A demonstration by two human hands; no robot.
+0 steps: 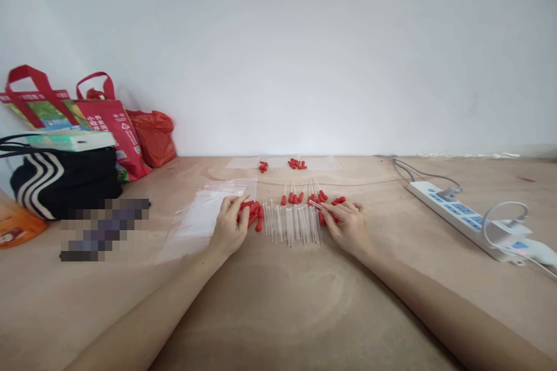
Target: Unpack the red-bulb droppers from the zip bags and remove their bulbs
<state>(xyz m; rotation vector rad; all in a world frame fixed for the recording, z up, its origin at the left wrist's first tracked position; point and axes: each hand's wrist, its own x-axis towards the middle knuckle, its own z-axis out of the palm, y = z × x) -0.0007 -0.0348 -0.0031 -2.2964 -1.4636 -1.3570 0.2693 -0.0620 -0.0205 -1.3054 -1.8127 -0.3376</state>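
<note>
My left hand [229, 226] reaches into a pile of red rubber dropper bulbs [259, 217], with thumb and fingertips closed about one of them. My right hand [350, 226] pinches a thin clear dropper tube [319, 205], which points left. More red bulbs lie under and beside the right fingers, partly hidden. Between my hands, many clear dropper tubes [291, 225] lie side by side in a row. Just behind that row are several droppers with red bulbs [301, 197] fitted, their tubes pointing away from me.
Clear plastic bags [195, 208] lie left of the tubes. Farther back, more bagged red-bulb droppers [297, 164] lie near the wall. A white power strip [465, 217] with cables is on the right. Shopping bags [115, 127] and a black striped bag [65, 179] stand left.
</note>
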